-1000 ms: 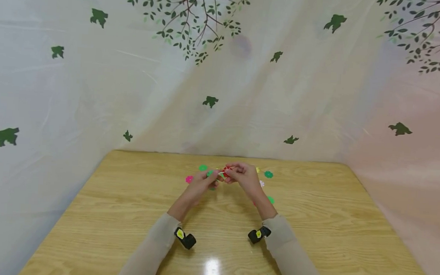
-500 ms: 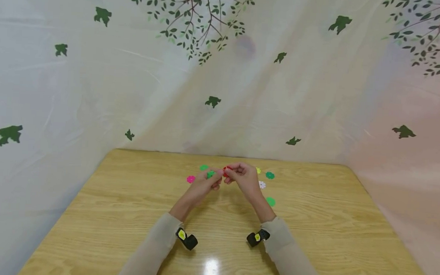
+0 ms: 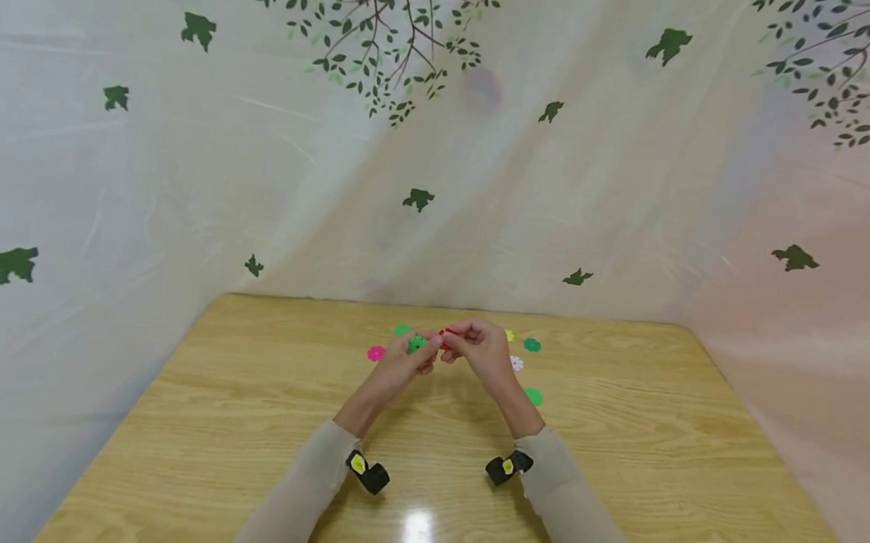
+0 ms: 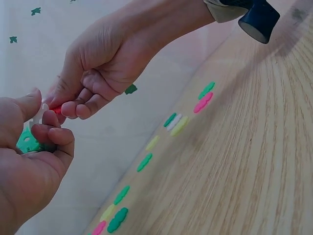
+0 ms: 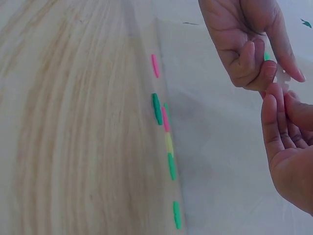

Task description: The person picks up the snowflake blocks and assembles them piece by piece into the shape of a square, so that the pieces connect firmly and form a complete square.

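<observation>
Both hands meet over the far part of the table, fingertips close together. My left hand point(image 3: 397, 363) grips a white snowflake disc point(image 4: 37, 117) between thumb and curled fingers. A green snowflake disc point(image 3: 417, 343), notched round its rim, sits against the white one, partly behind the left thumb. My right hand point(image 3: 485, 354) pinches a red snowflake disc point(image 3: 443, 335) between thumb and forefinger, right at the left fingertips. Most of the red disc is hidden by fingers; whether it is slotted into the white one I cannot tell.
Several flat snowflake discs lie around the hands on the wooden table point(image 3: 250, 426): a pink one point(image 3: 376, 354) at left, a dark green one point(image 3: 532, 345), a white one point(image 3: 517, 363) and a light green one point(image 3: 533, 397) at right. A printed curtain point(image 3: 320, 216) stands behind.
The hands have drawn slightly closer together. The white edge and the red disc's face, visible between the fingers earlier in the head view, are now mostly covered. The loose discs stay put.
</observation>
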Tool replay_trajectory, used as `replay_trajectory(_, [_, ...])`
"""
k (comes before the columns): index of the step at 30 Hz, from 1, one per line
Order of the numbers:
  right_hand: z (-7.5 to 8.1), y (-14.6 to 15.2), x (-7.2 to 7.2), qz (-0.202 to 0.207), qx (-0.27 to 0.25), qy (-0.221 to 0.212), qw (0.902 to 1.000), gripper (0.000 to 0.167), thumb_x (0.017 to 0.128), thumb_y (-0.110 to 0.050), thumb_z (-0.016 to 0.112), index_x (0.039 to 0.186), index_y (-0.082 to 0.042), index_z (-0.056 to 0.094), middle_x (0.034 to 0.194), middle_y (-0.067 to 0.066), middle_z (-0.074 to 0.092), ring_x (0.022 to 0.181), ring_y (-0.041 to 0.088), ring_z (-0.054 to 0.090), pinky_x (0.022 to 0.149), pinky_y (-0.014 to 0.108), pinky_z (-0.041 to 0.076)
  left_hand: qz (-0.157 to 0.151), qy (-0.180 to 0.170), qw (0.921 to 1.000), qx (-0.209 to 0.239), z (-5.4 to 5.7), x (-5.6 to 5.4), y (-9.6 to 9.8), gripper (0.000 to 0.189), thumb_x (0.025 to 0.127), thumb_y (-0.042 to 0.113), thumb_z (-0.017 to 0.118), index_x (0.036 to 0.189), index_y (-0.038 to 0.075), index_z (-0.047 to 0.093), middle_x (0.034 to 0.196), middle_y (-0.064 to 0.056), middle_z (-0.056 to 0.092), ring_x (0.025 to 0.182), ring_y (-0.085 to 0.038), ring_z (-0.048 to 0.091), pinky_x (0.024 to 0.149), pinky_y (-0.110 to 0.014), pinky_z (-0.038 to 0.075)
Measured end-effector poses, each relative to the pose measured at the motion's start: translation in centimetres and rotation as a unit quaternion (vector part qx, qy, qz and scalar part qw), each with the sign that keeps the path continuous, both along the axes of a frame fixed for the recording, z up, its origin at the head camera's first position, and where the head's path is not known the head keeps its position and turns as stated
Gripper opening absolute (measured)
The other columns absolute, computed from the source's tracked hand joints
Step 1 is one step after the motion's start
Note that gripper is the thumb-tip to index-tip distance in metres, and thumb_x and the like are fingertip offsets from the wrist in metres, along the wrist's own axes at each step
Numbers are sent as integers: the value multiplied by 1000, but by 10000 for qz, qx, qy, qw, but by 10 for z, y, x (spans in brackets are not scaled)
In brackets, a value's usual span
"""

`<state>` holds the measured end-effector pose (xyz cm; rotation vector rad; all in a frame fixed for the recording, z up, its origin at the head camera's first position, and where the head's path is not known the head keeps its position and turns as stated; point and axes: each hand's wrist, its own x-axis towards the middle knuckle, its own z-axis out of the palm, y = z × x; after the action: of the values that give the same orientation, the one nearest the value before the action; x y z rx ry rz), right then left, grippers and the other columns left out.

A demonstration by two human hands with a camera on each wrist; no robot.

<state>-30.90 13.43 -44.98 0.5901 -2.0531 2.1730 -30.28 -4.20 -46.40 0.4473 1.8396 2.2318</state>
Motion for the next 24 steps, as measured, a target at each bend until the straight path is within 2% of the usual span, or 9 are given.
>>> replay_trajectory(4, [1, 3, -2, 163, 49, 10, 9999, 19, 96, 2, 66, 107, 17, 63, 84, -4, 75, 67, 10, 72, 66, 26, 62, 88, 169, 9995, -270, 2, -1, -1, 22, 108, 18, 52, 118, -1, 56, 84, 3, 57, 69, -9, 47, 68, -25, 42])
replay_trajectory(8, [2, 4, -5, 330, 187, -80, 9992, 20, 99, 0, 63, 111, 16, 63, 87, -3, 74, 71, 10, 73, 68, 27, 62, 238, 393, 9975, -542, 3, -1, -3, 28, 107, 20, 55, 126, 0, 60, 80, 2, 56, 68, -12, 48, 68, -28, 44])
replay_trajectory(11, [3, 4, -6, 331, 346, -189, 9987, 21, 100, -2, 62, 112, 15, 64, 89, 0, 73, 71, 10, 73, 70, 28, 62, 315, 444, 9961, -693, 2, -2, -5, 33, 105, 22, 59, 133, 4, 61, 89, 0, 57, 67, -13, 49, 69, -30, 46])
replay_trajectory(15, [4, 4, -6, 293, 539, -263, 9978, 22, 99, -2, 63, 115, 13, 66, 90, 6, 71, 70, 11, 73, 69, 29, 63, 350, 479, 9954, -750, 0, -3, -6, 33, 103, 21, 62, 133, 7, 61, 102, -9, 60, 66, -13, 50, 66, -28, 46])
replay_trajectory(18, [6, 7, -6, 258, 833, -340, 9956, 25, 99, -6, 65, 118, 10, 67, 93, 13, 72, 73, 12, 73, 72, 31, 63, 389, 464, 9957, -702, -1, -3, -5, 32, 103, 17, 62, 133, 5, 62, 94, -11, 61, 64, -12, 51, 62, -26, 45])
replay_trajectory(20, [9, 12, -6, 179, 1099, -466, 9927, 26, 100, -10, 66, 119, 7, 68, 98, 16, 74, 75, 13, 73, 75, 33, 63, 419, 405, 9958, -702, -1, -3, -5, 32, 103, 16, 62, 133, 5, 62, 88, -7, 60, 63, -12, 51, 61, -25, 45])
replay_trajectory(24, [18, 24, -8, 75, 1392, -751, 9874, 29, 101, -15, 65, 122, 4, 68, 102, 13, 75, 78, 13, 73, 78, 32, 62, 466, 371, 9954, -756, -1, -4, -5, 32, 103, 12, 60, 133, 2, 63, 83, -3, 62, 62, -11, 51, 59, -22, 45])
